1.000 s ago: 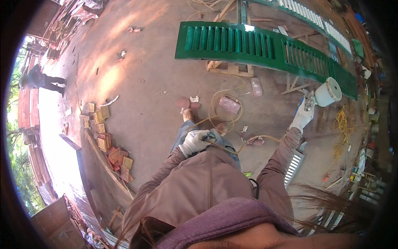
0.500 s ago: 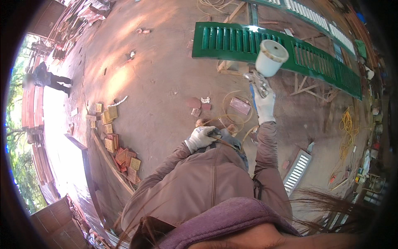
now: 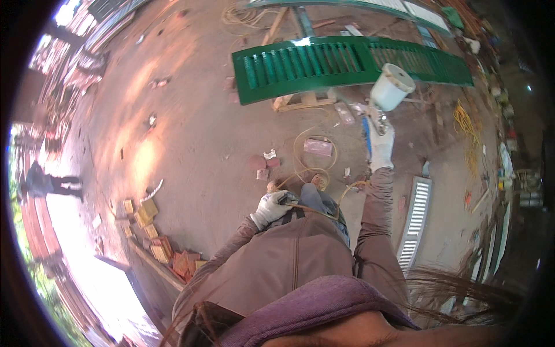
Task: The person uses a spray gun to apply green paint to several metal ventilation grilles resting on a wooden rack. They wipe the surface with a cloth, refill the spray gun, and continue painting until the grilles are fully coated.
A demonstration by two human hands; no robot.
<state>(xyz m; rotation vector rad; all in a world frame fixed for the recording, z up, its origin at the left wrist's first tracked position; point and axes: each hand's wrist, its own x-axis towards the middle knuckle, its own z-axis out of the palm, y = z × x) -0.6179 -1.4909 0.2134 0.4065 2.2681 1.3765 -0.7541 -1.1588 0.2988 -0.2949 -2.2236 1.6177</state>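
A paint spray gun point(image 3: 378, 120) with a white cup point(image 3: 391, 92) on top is gripped in my gloved right hand point(image 3: 381, 147), my arm stretched forward. Past it, a long green louvred shutter point(image 3: 365, 59) lies raised across wooden supports, its surface shiny. The cup covers a bit of the shutter's near edge; I cannot make out any spray. By my waist, my gloved left hand point(image 3: 270, 210) is closed around a thin tan hose point(image 3: 309, 208), which runs across my front and loops on the floor.
A second louvred panel point(image 3: 393, 8) lies beyond the green one. A pale slatted panel point(image 3: 414, 222) is on the floor at right, near a yellow coiled cord point(image 3: 466, 130). Wooden blocks point(image 3: 145, 213) lie at left. Farther left stands a person point(image 3: 49, 184). Hose loops point(image 3: 315, 141) lie ahead of my feet.
The whole view has swung, so the green shutter sits farther left. My right hand has carried the spray gun rightward along the shutter. The left hand still holds the hose.
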